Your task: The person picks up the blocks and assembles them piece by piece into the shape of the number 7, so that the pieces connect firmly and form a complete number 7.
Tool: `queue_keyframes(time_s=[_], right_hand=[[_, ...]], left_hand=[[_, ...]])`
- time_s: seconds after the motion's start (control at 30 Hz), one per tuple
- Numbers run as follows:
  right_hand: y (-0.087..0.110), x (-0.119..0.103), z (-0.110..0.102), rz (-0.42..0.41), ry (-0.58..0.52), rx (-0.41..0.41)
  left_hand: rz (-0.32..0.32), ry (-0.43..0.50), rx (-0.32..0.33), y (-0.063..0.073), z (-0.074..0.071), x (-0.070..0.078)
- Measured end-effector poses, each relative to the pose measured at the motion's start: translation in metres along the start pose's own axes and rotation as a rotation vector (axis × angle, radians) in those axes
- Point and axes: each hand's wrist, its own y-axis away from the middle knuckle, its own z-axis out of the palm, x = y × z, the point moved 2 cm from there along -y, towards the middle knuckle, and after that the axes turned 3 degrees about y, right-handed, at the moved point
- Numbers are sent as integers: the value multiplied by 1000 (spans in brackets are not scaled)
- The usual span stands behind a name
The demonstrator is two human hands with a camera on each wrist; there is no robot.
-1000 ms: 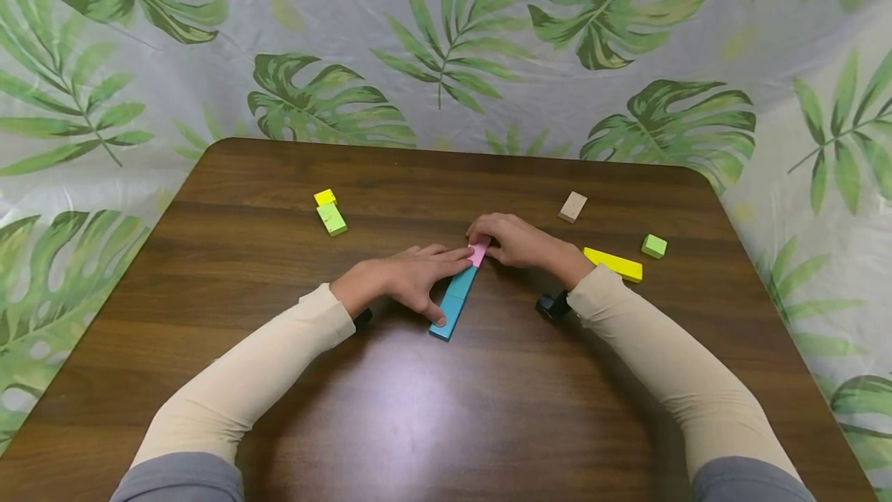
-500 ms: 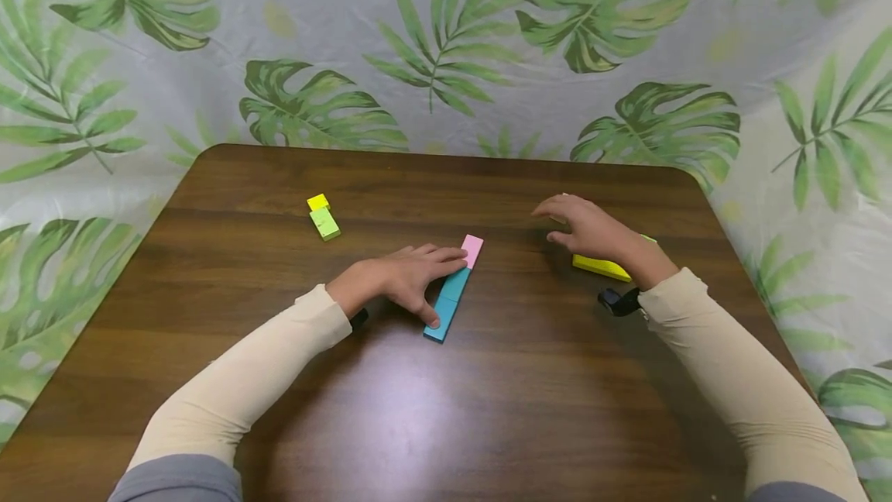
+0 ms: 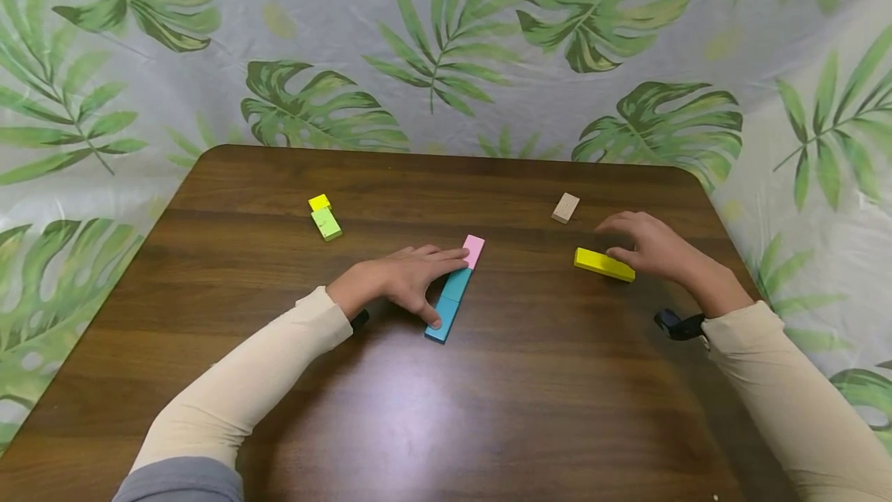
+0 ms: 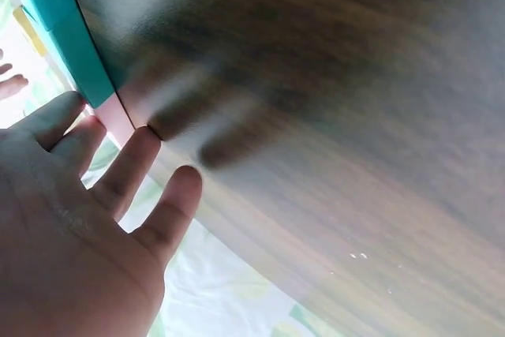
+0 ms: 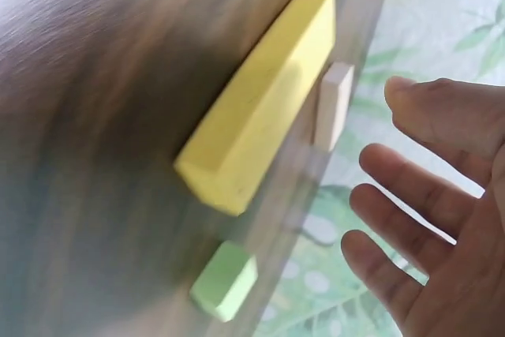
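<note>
Two teal blocks, a far one (image 3: pixel 456 283) and a near one (image 3: pixel 447 314), lie end to end in a slanted row with a pink block (image 3: pixel 475 248) at the far end. My left hand (image 3: pixel 404 283) rests along this row, its fingertips at the pink block and its thumb on the near teal one. Over the right side of the table, my right hand (image 3: pixel 651 248) has its fingers spread and holds nothing. Just below its thumb in the head view is a long yellow block (image 3: pixel 595 262). The right wrist view shows a gap between that hand and the block.
Beyond the yellow block lies a plain wooden block (image 3: pixel 565 208). A green cube (image 5: pixel 225 282) shows in the right wrist view; the right hand hides it in the head view. At the back left, a small yellow block (image 3: pixel 319 201) meets a lime block (image 3: pixel 326 225).
My right hand has let go of the pink block and moved right, past the wooden block, to the long yellow block. My left hand has stayed on the row.
</note>
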Motion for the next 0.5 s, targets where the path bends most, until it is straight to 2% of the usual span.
queue_keyframes(time_s=[0.2,0.5], right_hand=[[10,7,7,13,-19,-2],[8,8,18,-1,-34,14]], left_hand=[[7,2,13,0,1,-1],[13,13,16,1,3,-3]])
